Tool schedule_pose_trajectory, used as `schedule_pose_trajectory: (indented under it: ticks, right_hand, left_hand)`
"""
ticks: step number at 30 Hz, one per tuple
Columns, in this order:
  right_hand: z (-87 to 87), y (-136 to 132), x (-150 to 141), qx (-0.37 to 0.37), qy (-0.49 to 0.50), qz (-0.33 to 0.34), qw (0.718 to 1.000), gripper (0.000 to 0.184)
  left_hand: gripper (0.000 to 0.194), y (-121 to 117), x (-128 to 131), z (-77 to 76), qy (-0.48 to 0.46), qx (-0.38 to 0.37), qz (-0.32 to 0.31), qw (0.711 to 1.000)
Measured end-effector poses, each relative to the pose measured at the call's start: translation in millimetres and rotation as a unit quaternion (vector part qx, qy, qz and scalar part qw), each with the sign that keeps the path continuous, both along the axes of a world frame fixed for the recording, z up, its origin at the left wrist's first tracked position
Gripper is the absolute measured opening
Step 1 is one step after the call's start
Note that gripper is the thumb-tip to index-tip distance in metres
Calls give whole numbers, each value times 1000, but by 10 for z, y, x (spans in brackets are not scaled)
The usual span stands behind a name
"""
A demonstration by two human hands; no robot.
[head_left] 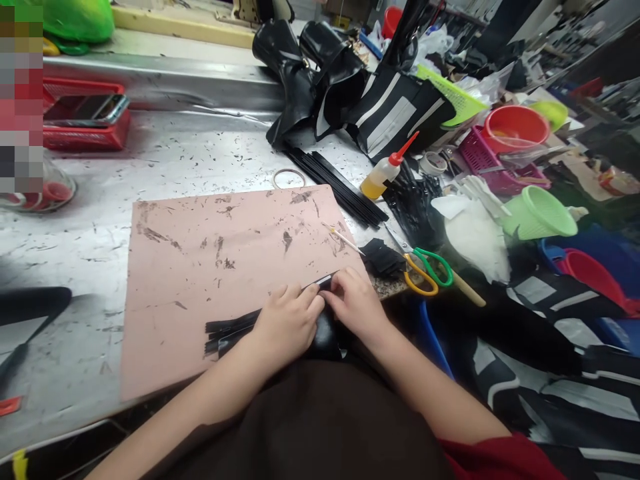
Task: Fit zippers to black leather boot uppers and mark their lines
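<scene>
At the near edge of the pink cutting board [225,247], my left hand [290,317] is closed on the edge of a black shiny leather piece [326,333]. My right hand [356,301] pinches the same edge just to the right, thumb and fingertips almost meeting the left fingers. Part of the leather hangs over the table edge against the dark apron. Several black zipper strips [227,327] stick out to the left from under my left forearm. A thin white stick [345,239] lies beyond my right hand, beside a small stack of black pieces [383,259].
Scissors with orange and green handles [427,270] lie at the right. Behind them are a glue bottle [383,175], a bundle of black strips [340,190] and a tape ring [289,178]. Black boots [290,80] stand at the back; a red basket [113,137] holds a phone [87,110].
</scene>
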State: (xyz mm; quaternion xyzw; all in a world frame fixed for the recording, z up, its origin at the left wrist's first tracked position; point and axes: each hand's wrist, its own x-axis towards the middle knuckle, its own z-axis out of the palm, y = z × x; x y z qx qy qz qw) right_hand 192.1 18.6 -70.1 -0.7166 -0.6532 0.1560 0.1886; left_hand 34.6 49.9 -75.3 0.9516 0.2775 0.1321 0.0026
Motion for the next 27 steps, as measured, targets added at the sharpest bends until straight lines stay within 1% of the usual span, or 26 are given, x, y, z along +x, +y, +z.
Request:
schedule_pose_trajectory:
  ticks: [2, 4, 6, 7, 8, 9, 10, 11, 12, 13, 14, 15, 16, 18, 21, 23, 25, 26, 27]
  right_hand:
    - [-58, -104, -63, 65, -17, 24, 997, 10]
    - [-84, -188, -109, 107, -42, 64, 991, 15]
    - [-58, -221, -72, 108, -55, 120, 985, 19]
    - [-25, -219, -3, 96, -57, 144, 983, 20]
    - [16, -208, 105, 81, -64, 150, 983, 21]
    - [60, -194, 250, 66, -81, 133, 986, 22]
    - [101, -179, 426, 48, -107, 97, 988, 22]
    - [131, -168, 620, 37, -154, 22, 987, 25]
    - [148, -160, 819, 13, -206, -54, 977, 30]
    - [154, -157, 1008, -31, -254, -120, 959, 36]
    - [150, -157, 1175, -82, -287, -148, 943, 41]
    - [145, -160, 1310, -114, -304, -158, 933, 46]
    - [147, -166, 1408, -139, -312, -157, 927, 51]
    - [190, -193, 1497, -152, -309, -149, 927, 60]
    - [338, -313, 1412, -154, -257, -192, 934, 66]
    - [401, -468, 1252, -164, -161, -206, 951, 64]
    - [366, -665, 1037, -174, -19, -159, 971, 62]
    - [309, -765, 917, -175, 55, -121, 975, 60]
    - [235, -855, 795, -174, 125, -85, 973, 57]
  left_hand:
    - [23, -5, 18, 6, -9, -5, 16, 1000]
    - [36, -12, 22, 3, -23, -1, 23, 999]
    - [44, -19, 23, -7, -29, 10, 30, 999]
    - [43, -24, 26, -13, -28, 16, 34, 999]
    - [41, -31, 30, -18, -25, 21, 40, 999]
    - [38, -41, 35, -22, -23, 25, 48, 998]
    - [36, -52, 41, -27, -22, 27, 56, 998]
    - [36, -66, 46, -31, -23, 26, 63, 997]
    - [36, -80, 48, -38, -25, 23, 68, 997]
    - [37, -95, 49, -45, -28, 20, 72, 997]
    - [38, -109, 47, -54, -31, 19, 74, 997]
    - [39, -121, 42, -63, -34, 20, 77, 996]
    - [39, -131, 35, -71, -35, 21, 80, 996]
    - [40, -143, 16, -83, -34, 25, 82, 996]
    - [38, -147, -14, -86, -34, 26, 69, 997]
    - [36, -146, -32, -85, -37, 30, 58, 997]
    - [34, -148, -46, -90, -44, 41, 50, 997]
    - [33, -150, -51, -96, -48, 49, 47, 997]
    - [32, -153, -56, -103, -53, 59, 44, 996]
